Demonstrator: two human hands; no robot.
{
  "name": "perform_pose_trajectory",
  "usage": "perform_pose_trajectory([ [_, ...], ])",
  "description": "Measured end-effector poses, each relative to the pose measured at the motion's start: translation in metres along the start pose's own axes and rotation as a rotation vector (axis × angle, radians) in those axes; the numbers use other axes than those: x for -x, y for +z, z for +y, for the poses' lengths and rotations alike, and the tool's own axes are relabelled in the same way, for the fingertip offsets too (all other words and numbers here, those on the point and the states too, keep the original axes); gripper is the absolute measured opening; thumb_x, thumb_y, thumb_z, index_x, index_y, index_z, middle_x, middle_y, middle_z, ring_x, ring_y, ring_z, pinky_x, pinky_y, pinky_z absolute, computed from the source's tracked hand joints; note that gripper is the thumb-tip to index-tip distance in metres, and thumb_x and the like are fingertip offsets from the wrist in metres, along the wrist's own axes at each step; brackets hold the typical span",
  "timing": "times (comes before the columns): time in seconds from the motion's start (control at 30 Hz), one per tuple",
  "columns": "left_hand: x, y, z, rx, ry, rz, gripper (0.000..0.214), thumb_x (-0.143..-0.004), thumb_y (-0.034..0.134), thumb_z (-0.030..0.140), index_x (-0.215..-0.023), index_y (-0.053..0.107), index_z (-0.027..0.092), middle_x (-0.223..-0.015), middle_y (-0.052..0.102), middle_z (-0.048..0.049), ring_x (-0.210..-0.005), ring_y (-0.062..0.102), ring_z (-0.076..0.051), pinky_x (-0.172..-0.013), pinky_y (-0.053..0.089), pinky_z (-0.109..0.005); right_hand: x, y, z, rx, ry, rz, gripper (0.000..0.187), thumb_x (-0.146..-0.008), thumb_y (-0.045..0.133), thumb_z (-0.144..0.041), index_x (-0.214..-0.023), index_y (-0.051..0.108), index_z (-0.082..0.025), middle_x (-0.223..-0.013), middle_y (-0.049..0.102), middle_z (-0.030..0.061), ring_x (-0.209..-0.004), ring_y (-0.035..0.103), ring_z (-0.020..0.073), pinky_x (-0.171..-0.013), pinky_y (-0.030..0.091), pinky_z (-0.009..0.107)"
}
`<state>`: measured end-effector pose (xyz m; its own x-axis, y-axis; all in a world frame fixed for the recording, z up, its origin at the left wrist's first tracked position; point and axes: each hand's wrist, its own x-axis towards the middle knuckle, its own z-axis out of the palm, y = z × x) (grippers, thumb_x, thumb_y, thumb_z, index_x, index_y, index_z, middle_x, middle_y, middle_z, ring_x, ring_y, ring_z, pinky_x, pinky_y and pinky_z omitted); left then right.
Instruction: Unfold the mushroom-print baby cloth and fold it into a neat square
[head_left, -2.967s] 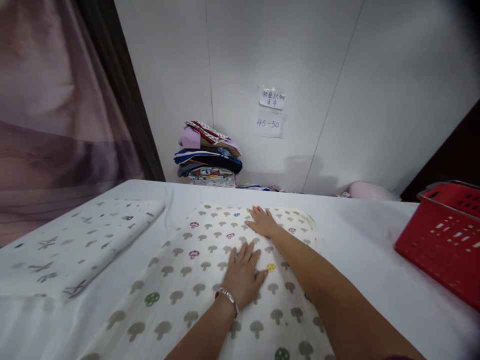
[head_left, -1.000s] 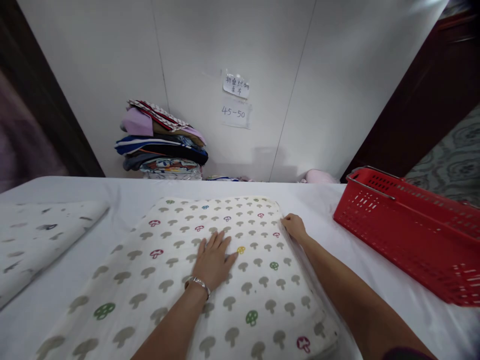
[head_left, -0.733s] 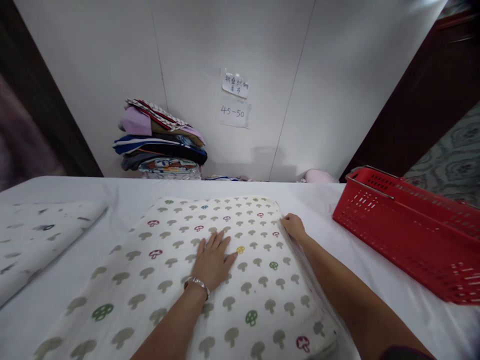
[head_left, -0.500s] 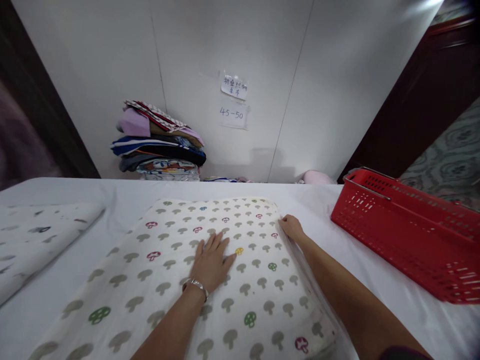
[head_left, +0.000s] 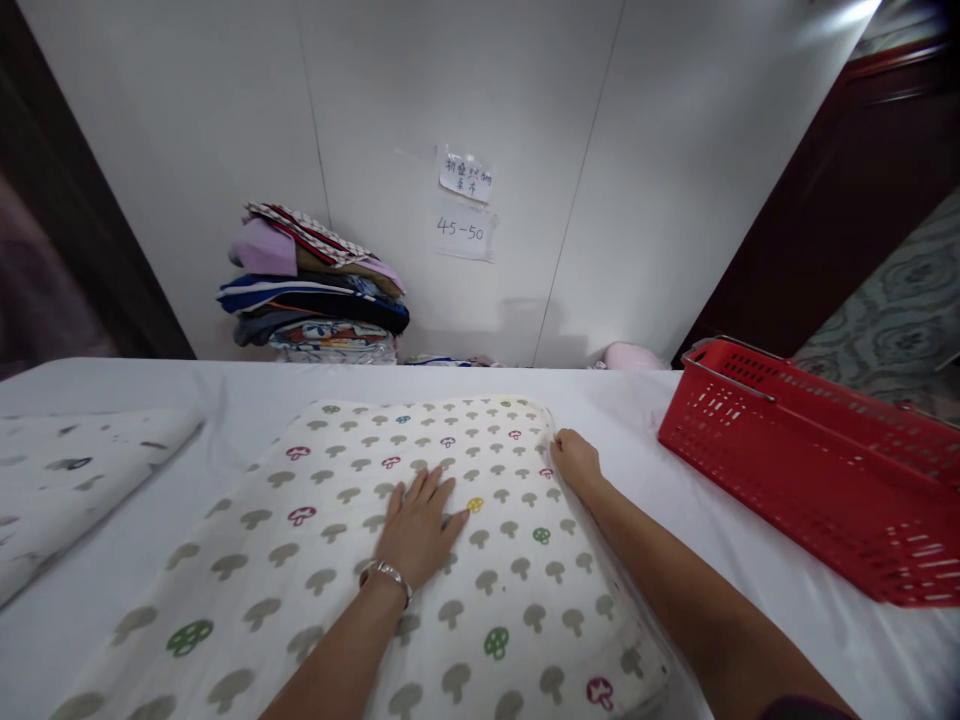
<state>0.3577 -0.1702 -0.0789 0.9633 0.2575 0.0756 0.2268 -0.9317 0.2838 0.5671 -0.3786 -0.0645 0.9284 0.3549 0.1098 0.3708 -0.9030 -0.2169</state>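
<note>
The table (head_left: pixel 645 400), covered in a white sheet, fills the lower half of the frame, with its far edge running straight across the middle in front of the white wall. On it, in the lower centre, lies the mushroom-print cloth (head_left: pixel 517 580), folded thick, its far edge rounded and its right edge running down toward the lower right corner. A bare strip of sheet lies open on each side of it: a wide one on the right before the red basket (head_left: pixel 810 480), and a narrower one on the left before a second folded cloth (head_left: pixel 67 480). A stack of clothes (head_left: pixel 315 300) sits beyond the table's far edge, upper left of centre. The left hand (head_left: pixel 418 532) lies flat on top of the mushroom-print cloth, fingers straight and slightly spread, a bracelet (head_left: pixel 386 575) at the wrist. The right hand (head_left: pixel 577 462) rests on the cloth's right edge near the far corner, fingers curled down. Whether they pinch the fabric cannot be told. Three seconds ago the right hand lay flat on the far middle of the cloth, and it has since slid out to the right edge. The left hand has stayed put.
</note>
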Motion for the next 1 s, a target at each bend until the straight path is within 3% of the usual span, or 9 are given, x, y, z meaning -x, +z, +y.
perform_pose_trajectory([
  [0.17, 0.000, -0.002, 0.000, 0.001, -0.005, -0.009, 0.059, -0.087, 0.031, 0.054, -0.134, 0.043, 0.021, -0.147, 0.026, -0.0034, -0.137, 0.016, -0.026, -0.111, 0.012, -0.051, 0.004, 0.004, -0.008, 0.059, -0.106, 0.004, 0.017, -0.090, 0.040, -0.021, -0.094, 0.056, -0.016, -0.102, 0.058, 0.0102, -0.096, 0.052, 0.0195, -0.070, 0.035, 0.026],
  [0.33, 0.000, 0.000, -0.001, 0.010, -0.005, -0.004, 0.060, -0.086, 0.031, 0.055, -0.134, 0.043, 0.021, -0.148, 0.026, -0.0037, -0.137, 0.016, -0.026, -0.111, 0.012, -0.050, 0.004, 0.004, -0.006, 0.021, -0.126, 0.016, 0.017, -0.089, 0.040, -0.019, -0.093, 0.057, -0.017, -0.100, 0.059, 0.0097, -0.092, 0.054, 0.0178, -0.072, 0.036, 0.025],
  [0.77, 0.000, 0.001, -0.002, 0.008, -0.004, 0.010, 0.059, -0.087, 0.031, 0.054, -0.133, 0.044, 0.021, -0.147, 0.027, -0.0037, -0.137, 0.015, -0.026, -0.111, 0.011, -0.050, -0.021, 0.004, 0.012, -0.344, 0.024, -0.007, 0.016, -0.078, 0.053, -0.024, -0.077, 0.067, -0.018, -0.080, 0.069, 0.0022, -0.078, 0.061, 0.0153, -0.066, 0.041, 0.021],
  [1.0, 0.000, -0.001, -0.001, 0.015, -0.006, 0.002, 0.059, -0.087, 0.031, 0.054, -0.133, 0.044, 0.021, -0.147, 0.027, -0.0034, -0.137, 0.015, -0.025, -0.111, 0.011, -0.049, -0.026, -0.001, 0.011, -0.389, 0.121, -0.093, 0.011, -0.072, 0.058, -0.019, -0.072, 0.069, -0.017, -0.077, 0.069, 0.0020, -0.080, 0.062, 0.0164, -0.066, 0.041, 0.020],
])
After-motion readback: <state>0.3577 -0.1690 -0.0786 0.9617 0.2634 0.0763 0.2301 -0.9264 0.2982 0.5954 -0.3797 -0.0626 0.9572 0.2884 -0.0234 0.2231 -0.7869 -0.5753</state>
